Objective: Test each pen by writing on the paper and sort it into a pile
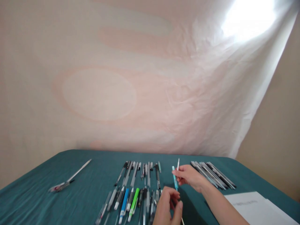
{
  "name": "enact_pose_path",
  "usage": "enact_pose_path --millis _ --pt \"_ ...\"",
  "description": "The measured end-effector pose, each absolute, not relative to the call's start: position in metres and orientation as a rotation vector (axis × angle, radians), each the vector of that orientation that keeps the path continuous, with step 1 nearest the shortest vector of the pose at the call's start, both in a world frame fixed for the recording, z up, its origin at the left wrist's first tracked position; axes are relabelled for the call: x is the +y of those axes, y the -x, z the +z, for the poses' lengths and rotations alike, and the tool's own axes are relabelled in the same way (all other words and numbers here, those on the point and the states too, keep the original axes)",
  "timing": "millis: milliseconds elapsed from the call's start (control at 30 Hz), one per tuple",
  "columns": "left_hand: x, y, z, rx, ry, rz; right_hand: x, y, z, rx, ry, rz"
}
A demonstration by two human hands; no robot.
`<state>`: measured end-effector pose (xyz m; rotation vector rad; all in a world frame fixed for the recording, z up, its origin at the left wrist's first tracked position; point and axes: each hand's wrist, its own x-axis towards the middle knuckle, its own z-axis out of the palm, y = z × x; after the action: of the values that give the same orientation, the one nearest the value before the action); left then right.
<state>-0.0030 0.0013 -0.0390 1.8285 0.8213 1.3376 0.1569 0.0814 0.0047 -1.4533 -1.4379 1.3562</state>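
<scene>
My right hand [190, 177] pinches a slim light-blue pen [174, 177] near the table's middle right. A thin white stick-like piece [178, 164] rises from between the same fingers; whether it is a separate pen or a part I cannot tell. Lower and closer to me, my left hand [167, 207] has its fingers curled, thumb near the fingertips. A thin pale tip [182, 221] shows below its thumb, but what the hand grips is hidden. Just left of it lies a row of pens, among them a blue marker [124, 206] and a green marker [134, 204].
Farther back lies another row of pens [134, 175]. Several dark and grey pens [212, 175] lie side by side at right, behind white paper sheets [255, 207]. At left lie a long white stick [79, 171] and a small bundle [59, 187] on the green cloth [35, 200].
</scene>
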Motion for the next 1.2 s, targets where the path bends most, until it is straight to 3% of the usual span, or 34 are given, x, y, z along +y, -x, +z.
enact_pose_path --millis 167,567,833,1200 --pt "0.001 0.005 -0.033 0.889 -1.760 1.528 0.041 -0.147 0.033 -1.596 1.217 1.516" --pt "0.007 -0.002 -0.040 0.606 -1.310 1.316 0.022 -0.142 0.049 -1.733 1.219 1.411" --pt "-0.003 0.007 -0.023 0.708 -1.490 1.263 0.017 -0.163 0.080 -1.672 1.265 0.980" --pt "-0.002 0.007 -0.029 0.696 -1.529 1.233 0.012 -0.158 0.083 -1.758 1.184 0.923"
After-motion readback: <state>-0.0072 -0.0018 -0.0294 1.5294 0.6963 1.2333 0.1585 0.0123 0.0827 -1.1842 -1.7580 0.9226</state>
